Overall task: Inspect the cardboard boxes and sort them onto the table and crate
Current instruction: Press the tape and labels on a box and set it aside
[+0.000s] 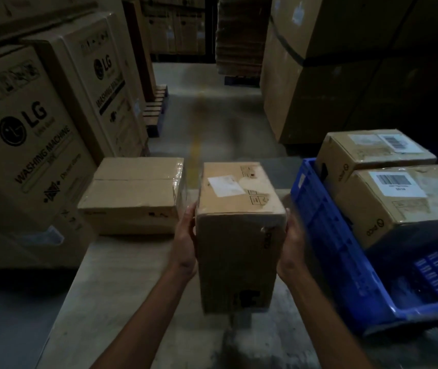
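I hold a tall cardboard box [239, 235] upright over the table [122, 288], its top bearing a white label. My left hand [184, 235] presses its left side and my right hand [292, 243] presses its right side. A flat taped cardboard box [132, 195] lies on the table to the left. On the right a blue crate [327, 249] holds two labelled boxes, one near [404, 206] and one far [372, 153].
Large washing machine cartons [34, 134] are stacked at the left, close to the table's edge. More big cartons [332, 75] rise at the back right. A concrete aisle [207, 110] with a yellow line runs ahead between them. The light is dim.
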The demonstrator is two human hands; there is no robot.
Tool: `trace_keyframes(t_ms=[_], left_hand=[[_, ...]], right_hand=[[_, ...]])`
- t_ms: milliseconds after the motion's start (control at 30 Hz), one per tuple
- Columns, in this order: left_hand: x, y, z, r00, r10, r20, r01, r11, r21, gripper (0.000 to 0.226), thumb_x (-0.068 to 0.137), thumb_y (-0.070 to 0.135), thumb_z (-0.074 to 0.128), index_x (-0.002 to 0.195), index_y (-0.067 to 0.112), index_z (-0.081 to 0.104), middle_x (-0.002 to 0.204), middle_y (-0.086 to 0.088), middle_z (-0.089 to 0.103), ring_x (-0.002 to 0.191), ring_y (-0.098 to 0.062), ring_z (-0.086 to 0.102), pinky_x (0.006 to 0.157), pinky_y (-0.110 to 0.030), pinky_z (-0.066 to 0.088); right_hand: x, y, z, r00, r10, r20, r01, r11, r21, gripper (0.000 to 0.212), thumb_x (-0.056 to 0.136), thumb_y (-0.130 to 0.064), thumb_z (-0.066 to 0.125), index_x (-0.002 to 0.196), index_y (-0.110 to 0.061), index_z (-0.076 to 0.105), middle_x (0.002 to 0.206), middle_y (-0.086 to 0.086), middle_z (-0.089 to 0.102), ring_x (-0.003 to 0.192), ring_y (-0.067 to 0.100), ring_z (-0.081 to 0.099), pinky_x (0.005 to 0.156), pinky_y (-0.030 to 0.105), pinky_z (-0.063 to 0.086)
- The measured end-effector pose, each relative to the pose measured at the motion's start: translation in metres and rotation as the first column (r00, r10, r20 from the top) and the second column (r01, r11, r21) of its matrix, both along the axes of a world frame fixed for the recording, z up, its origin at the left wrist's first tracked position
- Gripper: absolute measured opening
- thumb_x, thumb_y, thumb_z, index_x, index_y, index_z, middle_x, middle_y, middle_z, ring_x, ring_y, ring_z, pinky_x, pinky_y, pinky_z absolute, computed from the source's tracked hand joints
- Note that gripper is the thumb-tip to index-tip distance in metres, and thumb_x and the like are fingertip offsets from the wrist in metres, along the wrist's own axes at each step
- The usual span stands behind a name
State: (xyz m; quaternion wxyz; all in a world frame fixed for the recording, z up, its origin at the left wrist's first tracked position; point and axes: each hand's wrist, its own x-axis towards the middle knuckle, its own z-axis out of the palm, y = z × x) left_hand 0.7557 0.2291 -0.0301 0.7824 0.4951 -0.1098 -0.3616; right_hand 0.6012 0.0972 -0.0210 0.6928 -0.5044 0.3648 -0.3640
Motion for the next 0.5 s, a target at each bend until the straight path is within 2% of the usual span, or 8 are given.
trace_keyframes(t_ms=[133,267,333,400,467,500], left_hand=[[0.003,0.01,-0.006,0.999,0.021,0.028,-0.021,0.999,0.031,0.066,0.084,0.063,0.059,0.125,0.012,0.063,0.128,-0.019,0.065,0.122,-0.04,0.059,0.102,-0.058,0.046],[0.009,0.015,-0.012,0.997,0.048,-0.06,-0.035,0.979,0.2,0.06,0.091,0.057,0.051,0.122,0.007,0.062,0.118,-0.022,0.068,0.114,-0.042,0.063,0.097,-0.057,0.052],[0.013,0.015,-0.008,0.996,0.055,-0.066,-0.033,0.953,0.301,0.05,0.101,0.053,0.04,0.115,0.012,0.064,0.112,-0.017,0.071,0.107,-0.036,0.067,0.094,-0.052,0.054],[0.022,0.01,-0.006,0.996,0.026,-0.085,0.01,0.917,0.399,0.049,0.103,0.053,0.036,0.114,0.015,0.064,0.109,-0.014,0.072,0.104,-0.033,0.068,0.094,-0.05,0.054],[0.034,0.002,-0.006,0.995,-0.035,-0.098,0.076,0.884,0.461,0.052,0.1,0.057,0.041,0.12,0.014,0.064,0.112,-0.016,0.071,0.106,-0.035,0.068,0.098,-0.054,0.052],[0.038,-0.002,-0.005,0.989,-0.084,-0.124,0.132,0.876,0.464,0.054,0.099,0.057,0.044,0.121,0.013,0.064,0.112,-0.017,0.071,0.103,-0.035,0.069,0.096,-0.053,0.054]], right_hand=[[-0.005,0.014,-0.016,0.999,0.01,-0.031,-0.008,0.997,0.081,0.059,0.092,-0.054,0.051,0.123,-0.004,0.06,0.116,0.012,0.073,0.104,0.03,0.071,0.076,0.045,0.059],[-0.007,0.014,-0.029,0.986,0.023,-0.164,0.001,0.99,0.143,0.047,0.103,-0.045,0.045,0.115,-0.003,0.064,0.111,0.014,0.074,0.108,0.033,0.069,0.095,0.058,0.054],[-0.006,0.009,-0.023,0.975,0.048,-0.215,-0.011,0.986,0.168,0.041,0.105,-0.043,0.042,0.114,-0.01,0.065,0.112,0.012,0.073,0.107,0.03,0.069,0.096,0.056,0.054],[0.0,0.001,-0.014,0.961,0.069,-0.266,-0.021,0.984,0.18,0.039,0.107,-0.043,0.039,0.115,-0.014,0.064,0.111,0.011,0.072,0.102,0.027,0.07,0.087,0.047,0.058],[0.009,-0.009,-0.005,0.942,0.119,-0.313,-0.059,0.979,0.195,0.043,0.107,-0.046,0.037,0.115,-0.014,0.064,0.099,0.01,0.075,0.091,0.026,0.073,0.078,0.041,0.059],[0.014,-0.013,0.0,0.934,0.166,-0.315,-0.094,0.968,0.231,0.044,0.106,-0.048,0.038,0.114,-0.014,0.066,0.09,0.008,0.076,0.084,0.025,0.074,0.075,0.04,0.058]])
